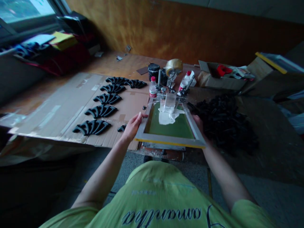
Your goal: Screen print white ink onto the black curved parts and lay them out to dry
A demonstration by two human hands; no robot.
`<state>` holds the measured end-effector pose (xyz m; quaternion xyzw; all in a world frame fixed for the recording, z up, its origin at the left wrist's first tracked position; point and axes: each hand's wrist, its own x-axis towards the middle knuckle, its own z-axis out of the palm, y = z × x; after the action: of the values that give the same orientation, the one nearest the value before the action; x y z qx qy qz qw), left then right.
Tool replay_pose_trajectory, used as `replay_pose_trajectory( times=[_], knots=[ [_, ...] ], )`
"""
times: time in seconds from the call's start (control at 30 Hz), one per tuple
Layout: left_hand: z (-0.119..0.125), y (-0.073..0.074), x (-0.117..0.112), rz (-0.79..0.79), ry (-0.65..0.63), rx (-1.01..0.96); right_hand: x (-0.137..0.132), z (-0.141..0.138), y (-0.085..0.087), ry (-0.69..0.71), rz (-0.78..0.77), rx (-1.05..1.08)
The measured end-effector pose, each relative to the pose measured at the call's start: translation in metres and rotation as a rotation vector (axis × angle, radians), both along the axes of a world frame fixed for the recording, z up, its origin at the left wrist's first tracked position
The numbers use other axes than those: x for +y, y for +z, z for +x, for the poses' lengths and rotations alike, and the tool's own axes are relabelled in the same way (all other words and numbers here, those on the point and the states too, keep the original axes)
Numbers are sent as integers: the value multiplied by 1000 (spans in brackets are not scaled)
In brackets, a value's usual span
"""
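- I see the left hand [131,126] and right hand [198,123] gripping opposite sides of a printing screen frame [169,141] at the table's edge.
- Black pieces [92,127] lie in rows on cardboard [59,107], atop a wooden table [114,66].
- I see a black pile [223,126] right of the frame.
- A wooden wall [166,28] runs behind; a window [23,9] sits upper left.

An orange-brown wall [180,28] (streaky, dimly lit) backs the wooden table [114,66], beside a window [23,11], above a concrete floor [273,196].

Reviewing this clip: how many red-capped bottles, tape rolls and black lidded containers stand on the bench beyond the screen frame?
Red-capped plastic bottles: 2
Tan tape rolls: 1
Black lidded containers: 1
Total: 4
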<state>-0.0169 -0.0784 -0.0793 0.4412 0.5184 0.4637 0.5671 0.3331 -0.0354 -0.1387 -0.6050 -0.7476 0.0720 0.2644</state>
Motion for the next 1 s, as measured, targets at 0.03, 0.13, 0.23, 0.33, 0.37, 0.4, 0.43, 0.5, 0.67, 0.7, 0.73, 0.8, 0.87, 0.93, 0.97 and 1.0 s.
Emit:
replay_pose_trajectory(
  times=[0.03,0.13,0.23,0.33,0.37,0.4,0.43,0.5,0.67,0.7,0.73,0.8,0.87,0.93,0.97,1.0],
  knots=[
    [-2,-17,-7,-67,-15,15,9,2,9,-57,30,26],
    [1,-61,-17,-187,-1,61,33,-21,33,-90,113,48],
    [5,-91,-14,-231,31,138,45,-69,45,71,40,-100],
    [5,-103,-11,-250,34,184,34,-101,37,190,-157,-259],
    [4,-105,-10,-254,32,191,25,-105,32,229,-195,-293],
    [3,-106,-10,-255,30,195,15,-105,27,274,-208,-318],
    [2,-107,-10,-255,28,199,5,-102,23,329,-203,-335],
    [0,-111,-9,-250,18,200,-13,-90,18,464,-177,-361],
    [-1,-119,-8,-212,-27,181,-16,-71,27,679,-221,-375],
    [-1,-120,-8,-206,-30,177,-13,-72,28,641,-221,-357],
    [-1,-120,-8,-203,-31,173,-11,-75,28,583,-208,-337],
    [0,-121,-8,-206,-22,173,-13,-80,24,471,-159,-311],
    [1,-120,-8,-216,-6,171,-21,-83,18,453,-126,-312],
    [1,-119,-8,-221,5,162,-28,-82,14,494,-136,-318],
    [1,-116,-8,-225,10,152,-29,-81,15,503,-149,-310],
    [2,-113,-9,-230,12,140,-27,-81,17,493,-162,-292]
  ],
)
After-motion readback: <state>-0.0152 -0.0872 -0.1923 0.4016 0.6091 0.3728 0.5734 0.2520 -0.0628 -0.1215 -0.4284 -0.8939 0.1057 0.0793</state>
